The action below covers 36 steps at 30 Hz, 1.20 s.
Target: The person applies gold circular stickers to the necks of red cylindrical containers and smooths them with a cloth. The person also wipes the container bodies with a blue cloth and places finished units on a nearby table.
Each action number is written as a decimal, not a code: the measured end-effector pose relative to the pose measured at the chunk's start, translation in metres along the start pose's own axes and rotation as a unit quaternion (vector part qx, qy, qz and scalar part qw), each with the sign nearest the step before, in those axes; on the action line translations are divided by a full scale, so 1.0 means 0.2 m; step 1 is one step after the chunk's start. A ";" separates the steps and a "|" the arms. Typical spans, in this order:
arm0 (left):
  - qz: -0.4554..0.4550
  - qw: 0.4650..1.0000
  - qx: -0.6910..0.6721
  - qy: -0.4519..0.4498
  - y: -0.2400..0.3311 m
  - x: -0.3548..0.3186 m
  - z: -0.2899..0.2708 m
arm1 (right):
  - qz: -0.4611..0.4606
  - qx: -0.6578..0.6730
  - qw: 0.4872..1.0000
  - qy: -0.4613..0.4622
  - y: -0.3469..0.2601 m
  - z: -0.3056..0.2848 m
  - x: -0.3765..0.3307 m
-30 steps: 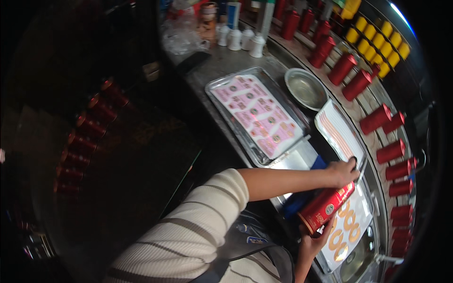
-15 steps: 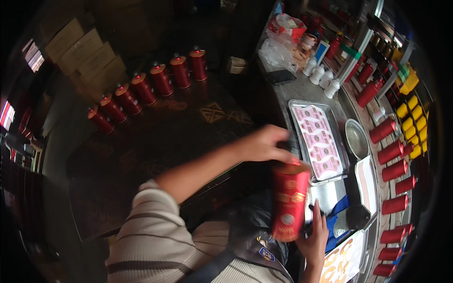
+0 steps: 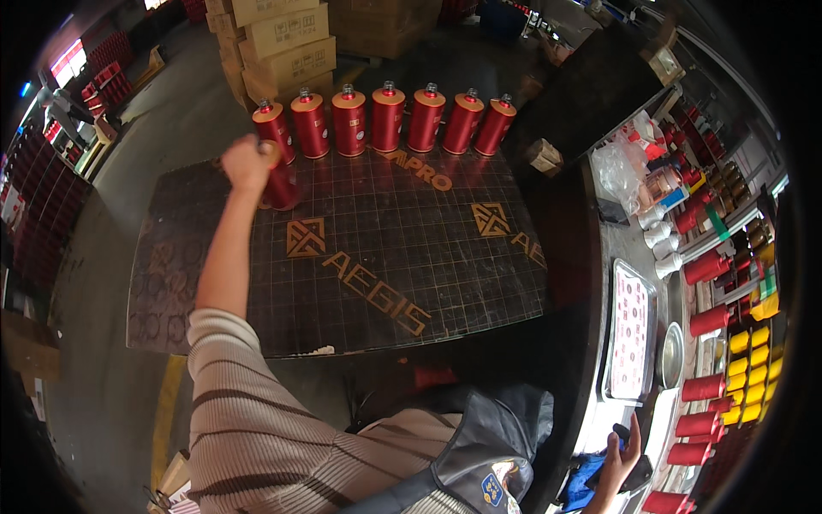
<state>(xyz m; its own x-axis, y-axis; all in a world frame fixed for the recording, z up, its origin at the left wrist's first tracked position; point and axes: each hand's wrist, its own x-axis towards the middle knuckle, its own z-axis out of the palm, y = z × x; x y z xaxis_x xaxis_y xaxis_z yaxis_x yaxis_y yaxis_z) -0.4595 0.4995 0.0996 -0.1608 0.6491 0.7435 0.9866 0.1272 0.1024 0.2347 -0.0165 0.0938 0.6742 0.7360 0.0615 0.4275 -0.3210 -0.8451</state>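
My left hand (image 3: pixel 248 164) reaches to the far left part of a dark board (image 3: pixel 385 257) and is closed round the top of a red cylindrical bottle (image 3: pixel 284 190). Slight blur hides whether the bottle's base touches the board. Just behind it begins a row of several matching red bottles (image 3: pixel 350 124) with orange shoulders and short necks, all upright along the far edge. At lower right, my right hand (image 3: pixel 618 458) has its fingers stretched apart beside a crumpled blue cloth (image 3: pixel 584 481) and a black object; I see nothing held in it.
On the right-hand bench lies a metal tray (image 3: pixel 652 300) of pink-and-white printed labels, with a metal bowl (image 3: pixel 672 355) beside it. White bottles (image 3: pixel 659 234) and a clear plastic bag (image 3: pixel 615 174) sit farther back. Red cylinders (image 3: pixel 702 387) line the bench's right side. Cardboard boxes (image 3: pixel 287 38) are stacked beyond the board.
My left hand has carried the red bottle from beside the bench out to the board's far left, at the row's end. The view has swung left. My right hand stays by the bench.
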 end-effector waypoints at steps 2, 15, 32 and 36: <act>-0.060 0.996 0.062 0.006 -0.23 0.13 0.15 | 0.016 -0.001 0.999 0.031 0.04 -0.06 -0.03; -0.114 0.977 0.068 -0.166 -0.52 0.58 0.59 | 0.090 -0.138 0.981 0.105 0.30 -0.37 -0.06; -0.043 0.970 -0.204 0.124 0.22 0.61 0.60 | 0.126 -0.030 0.957 0.259 0.09 -0.06 -0.34; 0.094 0.744 -0.660 -0.048 1.45 0.12 0.12 | 0.180 0.165 0.941 0.235 -0.08 -0.10 -0.32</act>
<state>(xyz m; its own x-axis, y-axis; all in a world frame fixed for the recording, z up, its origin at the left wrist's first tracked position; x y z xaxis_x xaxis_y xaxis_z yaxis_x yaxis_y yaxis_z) -0.1788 0.5702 0.1302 0.0440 0.6207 0.7828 0.1494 -0.7789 0.6091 0.1960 -0.0710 0.1147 0.9646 0.2450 -0.0980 -0.0376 -0.2400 -0.9700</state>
